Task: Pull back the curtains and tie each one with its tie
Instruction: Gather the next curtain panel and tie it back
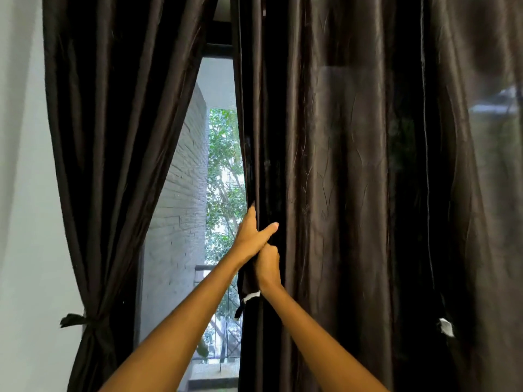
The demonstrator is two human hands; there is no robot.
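At the far left I see a pale wall [19,193], then the left curtain [113,137], dark brown and glossy, already swept aside and cinched low down by its tie [75,320], knotted against the wall. Between the curtains a narrow strip of window [220,165] shows a brick wall and green leaves. My left hand [250,236] reaches up to the inner edge of the right curtain [339,193], fingers tucked behind the hem and thumb stretched across the front, pinching the fabric. Just below and touching it, my right hand [267,268] is curled tight around the same gathered edge. That curtain hangs loose, covering the rest of the window. The cloth looks thin, soft and slippery, light to drag, so I judge a firm bunched grip at the edge best. A dark strip with a white tag [249,299] dangles below my hands, possibly its tie.
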